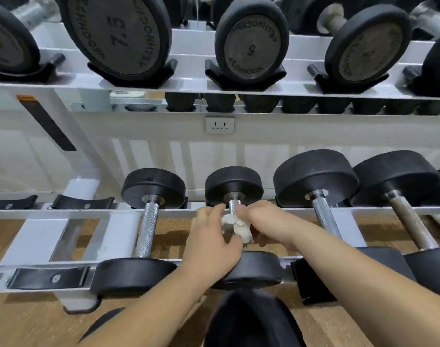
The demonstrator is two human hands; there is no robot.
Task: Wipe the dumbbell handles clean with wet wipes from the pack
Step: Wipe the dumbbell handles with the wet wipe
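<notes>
Two hands meet at the frame's centre: the left hand (211,236) and right hand (264,221) both pinch a crumpled wet wipe (235,226) round the dumbbell handle (234,206). Its long axis runs away up-frame, with the uncovered stretch just beyond them.

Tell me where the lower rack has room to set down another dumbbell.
The black cradles at the left end are bare, bordered by the leftmost dumbbell. Rightward it's crowded: dumbbells sit side by side, and the left hand and right hand hold a wipe on the second handle.
</notes>
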